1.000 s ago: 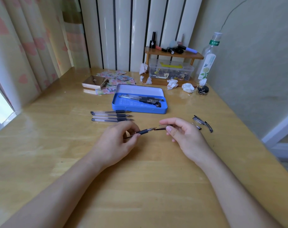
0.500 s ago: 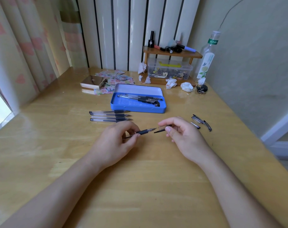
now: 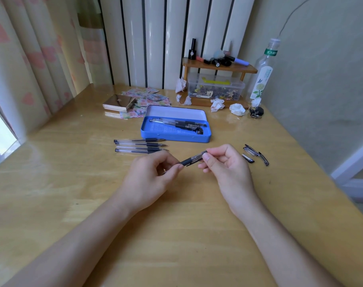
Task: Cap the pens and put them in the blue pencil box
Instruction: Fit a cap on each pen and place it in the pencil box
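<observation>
We are holding the pen (image 3: 188, 161) between both hands just above the table (image 3: 176, 235), its long axis running from lower left up to upper right. Our left hand (image 3: 149, 179) is pinching the barrel narrowly at the dark grip, and our right hand (image 3: 224, 164) is closing thumb and forefinger on the cap (image 3: 198, 156), which is sitting over the tip end; we cannot tell whether it is fully seated. The next push, we judge, is running along that axis, right fingers toward left. Beyond our fingertips the blue pencil box (image 3: 176, 137) is lying open with capped pens inside, slightly nearer our right hand. Three uncapped pens (image 3: 139, 145) are lying just past our left fingers; loose caps (image 3: 255, 155) are lying beside our right fingers.
</observation>
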